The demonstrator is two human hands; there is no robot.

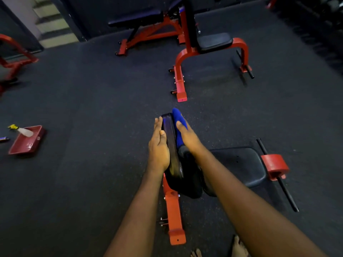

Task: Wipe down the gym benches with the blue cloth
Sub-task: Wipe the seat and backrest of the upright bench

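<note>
Right below me stands a red-framed gym bench with an upright black back pad (171, 145) and a black seat pad (239, 166). My left hand (158, 145) lies flat against the left side of the back pad, fingers straight. My right hand (187, 137) presses the blue cloth (179, 119) flat against the right face of the same pad, near its top. The cloth sticks out beyond my fingertips. A second red bench with a black seat (214, 42) stands further ahead, and a flat bench (137, 18) sits behind it.
A red tray (27, 140) with a spray bottle (23, 130) lies on the dark rubber floor at the left. More red equipment (13, 58) is at the far left edge. A red plate holder and black bar (276, 166) jut out at the right. Stairs are at the back left.
</note>
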